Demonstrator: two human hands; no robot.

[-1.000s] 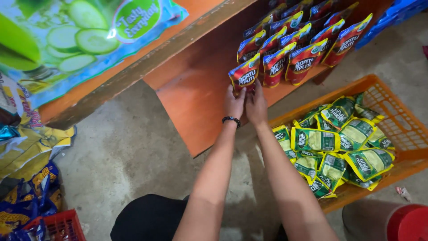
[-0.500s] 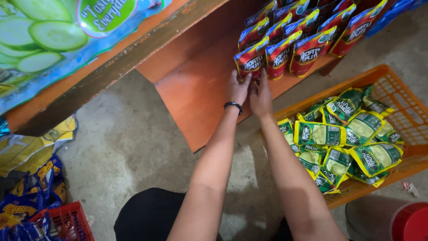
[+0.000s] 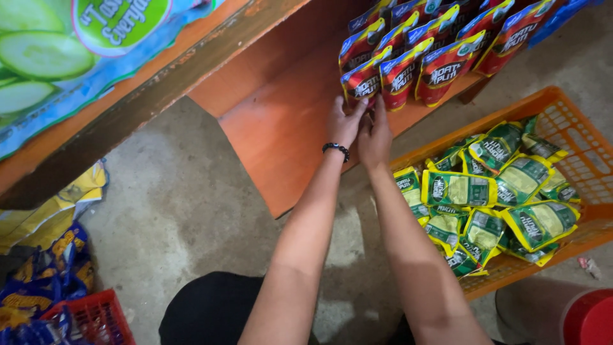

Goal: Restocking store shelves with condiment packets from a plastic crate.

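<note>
A grey concrete floor (image 3: 172, 211) fills most of the view. Across the upper left runs a wooden shelf edge (image 3: 147, 96), and on it lies a large blue bag printed with pale green cucumber slices (image 3: 57, 51). Below it sits a low orange shelf (image 3: 274, 134), its bare board slanting toward the viewer. At the right an orange plastic crate (image 3: 575, 134) with a lattice wall stands on the floor, just beside the shelf, heaped with green pouches edged in yellow (image 3: 491, 198) lying flat and overlapping at all angles. At the lower left, yellow and blue snack bags (image 3: 45, 255) pile above a small red basket (image 3: 96, 316). A red round object (image 3: 590, 319) shows in the lower right corner.

On the back of the orange shelf stand rows of red pouches with blue and yellow tops (image 3: 421, 57), upright and packed side by side, each with a dark oval label. The nearest front one, the end red pouch (image 3: 361, 82), stands at the left end of the row.

Both arms reach forward together. The left hand (image 3: 345, 122), a dark bead bracelet (image 3: 336, 149) on its wrist, has its fingers spread open and fingertips touching the bottom of the end red pouch. The right hand (image 3: 375, 135) lies close beside it, fingers extended toward the same pouch base, its grip open, clasping nothing.
</note>
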